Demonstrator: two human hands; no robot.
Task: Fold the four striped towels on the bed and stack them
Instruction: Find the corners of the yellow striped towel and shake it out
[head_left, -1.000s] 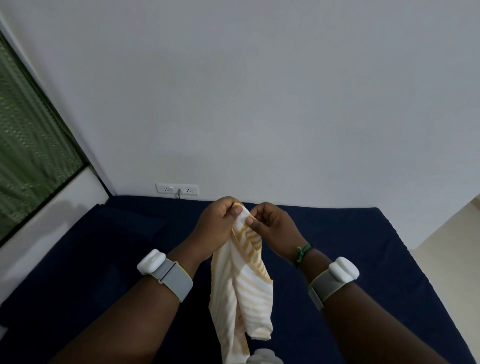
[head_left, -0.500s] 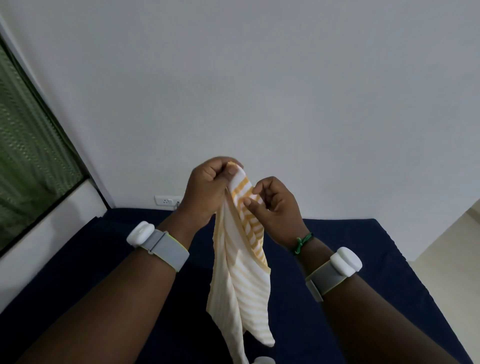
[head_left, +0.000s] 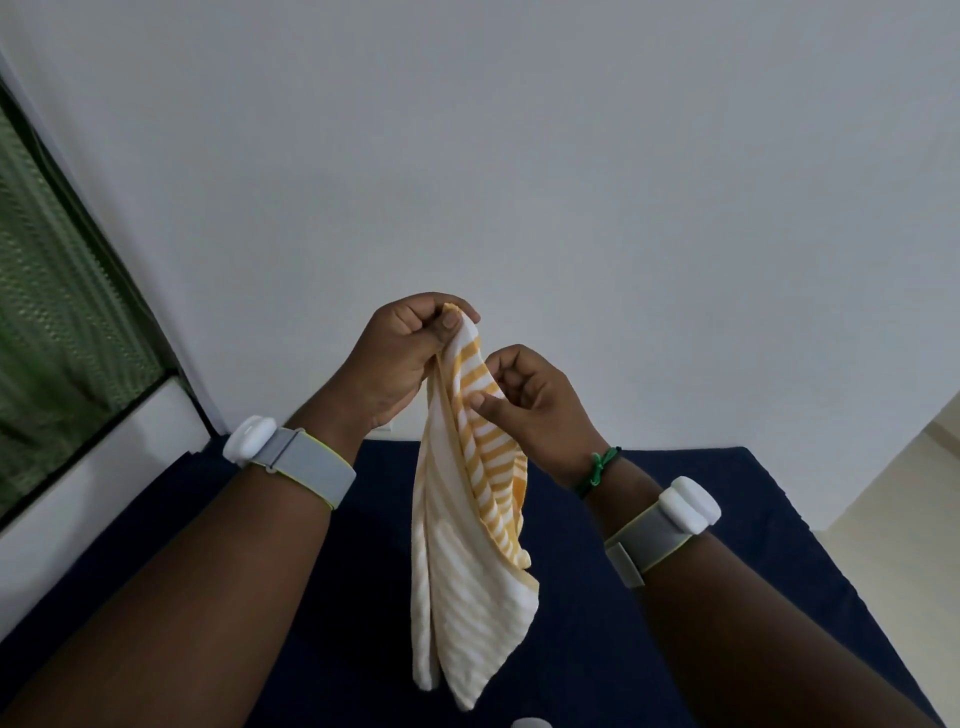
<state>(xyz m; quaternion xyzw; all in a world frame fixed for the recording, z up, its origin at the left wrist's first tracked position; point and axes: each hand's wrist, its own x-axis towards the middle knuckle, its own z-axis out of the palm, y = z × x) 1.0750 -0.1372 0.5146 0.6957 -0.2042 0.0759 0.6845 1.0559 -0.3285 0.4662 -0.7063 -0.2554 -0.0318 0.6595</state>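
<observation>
Towel (head_left: 467, 545) — soft woven cloth, matt; bed cover (head_left: 727, 519) at 6 o'clock — smooth matt fabric; wall (head_left: 519, 156) matt.

Grey wristbands (head_left: 306, 464) (white pods); green cord bracelet (head_left: 601, 464) on right wrist.

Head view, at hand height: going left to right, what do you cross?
Green window screen → left wristband → left hand → striped towel → right hand → green bracelet → right wristband.
</observation>
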